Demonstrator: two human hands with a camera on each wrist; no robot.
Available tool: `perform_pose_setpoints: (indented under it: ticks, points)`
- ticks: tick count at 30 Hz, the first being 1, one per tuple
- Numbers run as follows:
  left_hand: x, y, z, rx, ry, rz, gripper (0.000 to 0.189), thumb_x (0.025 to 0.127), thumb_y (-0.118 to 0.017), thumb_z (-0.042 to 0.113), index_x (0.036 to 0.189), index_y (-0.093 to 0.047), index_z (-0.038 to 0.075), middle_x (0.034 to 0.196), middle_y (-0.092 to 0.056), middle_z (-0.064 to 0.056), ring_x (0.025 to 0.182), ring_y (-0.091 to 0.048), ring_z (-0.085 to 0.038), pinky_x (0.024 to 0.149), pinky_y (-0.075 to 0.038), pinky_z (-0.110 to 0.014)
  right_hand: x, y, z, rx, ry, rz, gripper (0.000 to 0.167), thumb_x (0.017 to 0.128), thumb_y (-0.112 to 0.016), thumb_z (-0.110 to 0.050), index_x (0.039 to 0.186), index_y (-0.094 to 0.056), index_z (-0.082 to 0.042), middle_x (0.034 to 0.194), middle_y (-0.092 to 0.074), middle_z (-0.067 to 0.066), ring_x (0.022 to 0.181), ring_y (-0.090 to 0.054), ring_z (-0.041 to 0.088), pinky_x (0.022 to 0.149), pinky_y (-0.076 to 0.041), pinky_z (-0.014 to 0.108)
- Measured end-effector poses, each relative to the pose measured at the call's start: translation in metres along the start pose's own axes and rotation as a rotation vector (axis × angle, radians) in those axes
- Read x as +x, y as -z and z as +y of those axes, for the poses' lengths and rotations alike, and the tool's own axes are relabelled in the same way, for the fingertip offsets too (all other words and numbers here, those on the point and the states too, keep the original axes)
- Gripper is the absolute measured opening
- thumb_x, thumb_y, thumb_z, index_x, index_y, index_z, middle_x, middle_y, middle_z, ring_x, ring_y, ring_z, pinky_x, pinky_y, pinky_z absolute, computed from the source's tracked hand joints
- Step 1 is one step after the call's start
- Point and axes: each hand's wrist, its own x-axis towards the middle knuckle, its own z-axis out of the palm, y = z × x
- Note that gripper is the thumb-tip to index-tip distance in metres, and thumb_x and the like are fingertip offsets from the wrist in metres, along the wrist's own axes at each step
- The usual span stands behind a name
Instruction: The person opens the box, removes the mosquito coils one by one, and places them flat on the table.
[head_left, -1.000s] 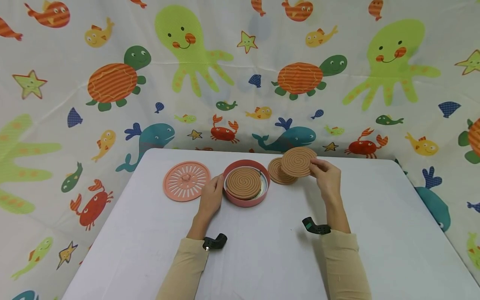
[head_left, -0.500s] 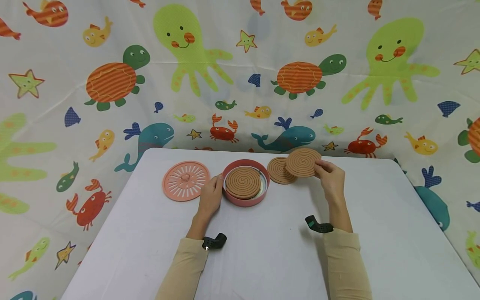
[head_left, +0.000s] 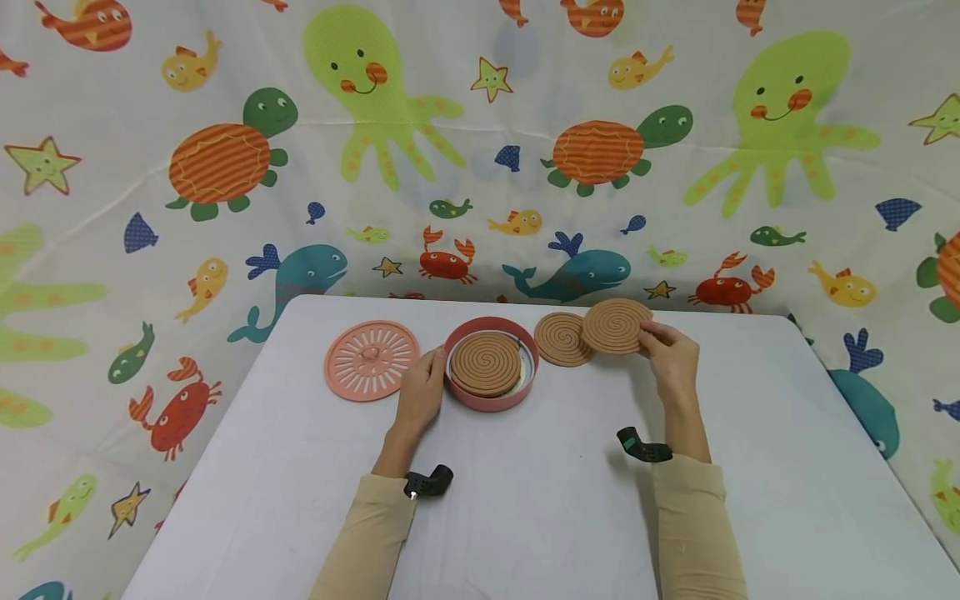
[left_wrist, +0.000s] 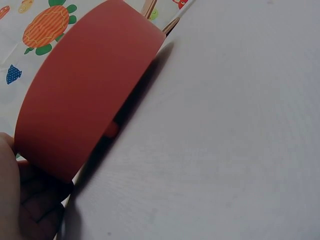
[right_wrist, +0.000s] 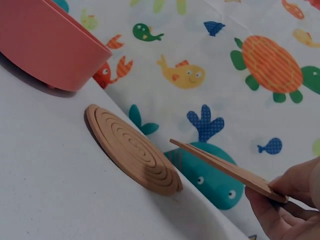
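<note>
My right hand (head_left: 675, 358) pinches the edge of a brown spiral mosquito coil (head_left: 617, 326), raised above the table. In the right wrist view this coil (right_wrist: 225, 167) is seen nearly edge-on, apart from another mosquito coil (right_wrist: 132, 150) lying on the table. That lying coil (head_left: 561, 340) is partly covered in the head view. My left hand (head_left: 422, 392) grips the near left side of a round pink mosquito coil holder (head_left: 491, 406), thumb at its rim. Inside the holder lies a further mosquito coil (head_left: 486, 364). The left wrist view shows the holder's outer wall (left_wrist: 90, 85).
A pink slotted lid (head_left: 352, 375) with a small central knob lies left of the holder, close to my left hand. The white table (head_left: 525, 517) ends at the back against a curtain (head_left: 480, 150) printed with sea animals.
My right hand has moved right and slightly toward me with the pinched coil, uncovering more of the coil on the table. The left hand stays on the holder.
</note>
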Motion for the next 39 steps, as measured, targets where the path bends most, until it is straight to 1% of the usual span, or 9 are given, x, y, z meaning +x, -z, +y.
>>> perform_pose_setpoints:
  ticks: [13,16,23,31,39]
  points:
    - [0.0,0.0,0.0,-0.009,0.013,-0.003,0.045,0.107,-0.042,0.036,0.131,-0.066,0.007,0.131,-0.068,-0.014,0.129,-0.06,-0.029,0.108,-0.049,-0.048,0.005,0.011,0.004,0.017,-0.051,0.026,0.036,0.099,-0.062,-0.011,0.132,-0.062,0.002,0.108,-0.062,-0.002,0.086,-0.065,0.001,0.075,-0.056,0.01]
    - [0.0,0.0,-0.001,-0.012,0.008,-0.002,0.045,0.108,-0.042,0.037,0.131,-0.066,0.007,0.13,-0.068,-0.014,0.129,-0.061,-0.03,0.107,-0.049,-0.048,0.007,0.014,0.005,0.036,-0.065,0.038,0.035,0.098,-0.062,-0.01,0.132,-0.062,0.002,0.107,-0.061,-0.003,0.085,-0.065,0.002,0.074,-0.056,0.01]
    - [0.0,0.0,-0.001,-0.018,-0.006,0.002,0.046,0.107,-0.042,0.038,0.13,-0.067,0.008,0.129,-0.069,-0.014,0.127,-0.062,-0.03,0.106,-0.05,-0.049,0.008,0.019,0.005,0.025,-0.092,0.051,0.035,0.099,-0.062,-0.012,0.132,-0.063,0.0,0.103,-0.061,-0.006,0.087,-0.064,0.002,0.073,-0.056,0.009]
    - [0.001,0.0,-0.002,-0.016,-0.006,0.005,0.045,0.107,-0.042,0.038,0.129,-0.067,0.008,0.128,-0.069,-0.014,0.127,-0.062,-0.03,0.106,-0.05,-0.049,0.007,0.023,0.005,0.059,-0.109,0.072,0.035,0.098,-0.061,-0.009,0.132,-0.062,0.001,0.103,-0.06,-0.006,0.085,-0.064,0.002,0.073,-0.056,0.01]
    - [0.001,0.001,-0.001,-0.024,-0.003,0.005,0.045,0.107,-0.043,0.038,0.129,-0.068,0.008,0.128,-0.07,-0.014,0.127,-0.062,-0.029,0.105,-0.051,-0.049,0.009,0.025,0.008,0.029,-0.13,0.084,0.035,0.099,-0.06,-0.01,0.134,-0.062,-0.001,0.104,-0.059,-0.008,0.09,-0.062,0.003,0.074,-0.056,0.009]
